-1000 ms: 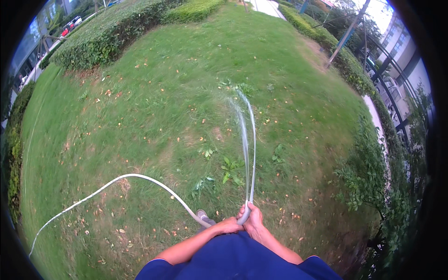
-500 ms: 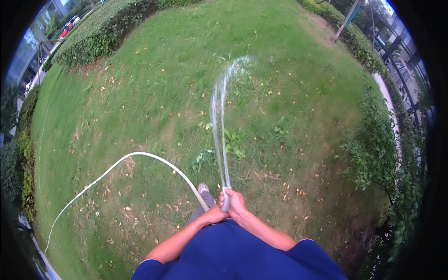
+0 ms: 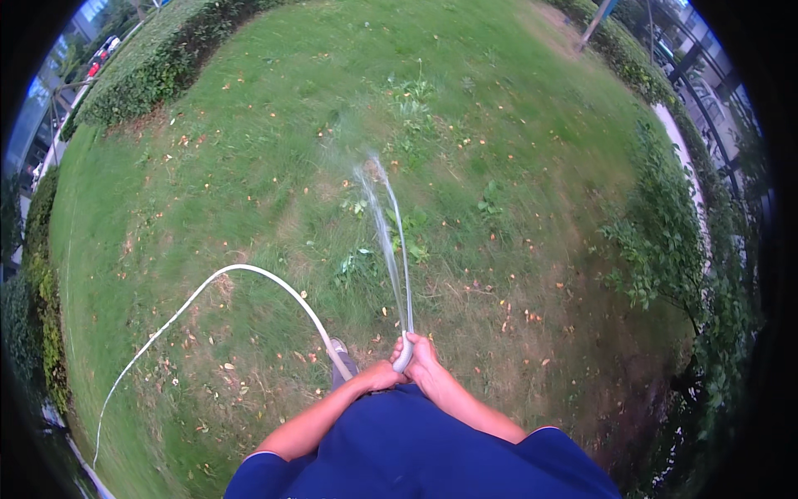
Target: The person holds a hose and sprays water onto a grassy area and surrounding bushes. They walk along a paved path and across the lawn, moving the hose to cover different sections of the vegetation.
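A whitish garden hose arcs over the grass from the left and comes back to my body. My right hand is closed around its end, which points forward and away from me. Close beside it, my left hand grips the hose lower down against my waist; part of its fingers is hidden. Two thin streams of water leave the hose end and land on the lawn a short way ahead, near some low leafy weeds.
Grass with scattered fallen leaves spreads all around. A clipped hedge borders the far left, and a leafy shrub stands at the right. A post rises at the far right. My shoe shows beside the hose.
The water now lands nearer to me and farther left than before. Both hands keep their hold on the hose, and its end tilts slightly differently. The whole view has shifted a little.
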Demonstrator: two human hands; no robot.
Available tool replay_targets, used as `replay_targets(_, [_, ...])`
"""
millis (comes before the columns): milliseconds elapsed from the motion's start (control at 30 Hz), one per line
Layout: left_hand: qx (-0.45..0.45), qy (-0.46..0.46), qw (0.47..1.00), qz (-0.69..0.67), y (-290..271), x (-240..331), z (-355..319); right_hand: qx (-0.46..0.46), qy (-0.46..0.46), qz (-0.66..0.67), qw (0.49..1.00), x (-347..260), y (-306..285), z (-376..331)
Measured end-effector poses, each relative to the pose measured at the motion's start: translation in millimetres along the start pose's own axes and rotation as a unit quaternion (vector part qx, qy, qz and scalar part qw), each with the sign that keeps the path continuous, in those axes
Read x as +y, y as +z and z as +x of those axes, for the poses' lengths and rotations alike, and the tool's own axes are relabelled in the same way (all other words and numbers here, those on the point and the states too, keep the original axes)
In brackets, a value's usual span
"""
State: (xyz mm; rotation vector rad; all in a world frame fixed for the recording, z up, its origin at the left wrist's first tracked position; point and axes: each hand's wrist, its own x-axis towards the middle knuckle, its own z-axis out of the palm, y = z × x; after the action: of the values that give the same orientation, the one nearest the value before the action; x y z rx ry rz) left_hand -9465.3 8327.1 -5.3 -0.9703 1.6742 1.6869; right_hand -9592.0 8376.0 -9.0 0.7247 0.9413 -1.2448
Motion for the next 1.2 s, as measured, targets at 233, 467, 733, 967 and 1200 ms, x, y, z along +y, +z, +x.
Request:
replay_targets(233, [-0.054,0.034,0.998,-0.010,11.1,-35.5,19.1,0.065,-0.018,0.041,0.997,21.9,-24.9,19.4])
replay_targets(467, [-0.057,0.032,0.987,-0.146,-0.7,-66.7,3.3,0.028,-0.040,-0.064,0.997,45.5,24.2,5.4])
replay_targets(733, [-0.003,-0.020,0.953,-0.302,-23.5,-75.5,-41.6,0.024,0.100,-0.128,0.986,79.3,45.4,65.0])
replay_targets(967, [-0.016,-0.028,0.963,-0.268,-33.5,-43.0,-67.9,0.050,0.022,-0.102,0.993,78.5,45.3,42.5])
replay_targets(1200, [-0.013,0.068,0.967,-0.246,-21.2,-57.8,-19.2,0.048,-0.132,-0.126,0.982,60.6,59.8,-1.5])
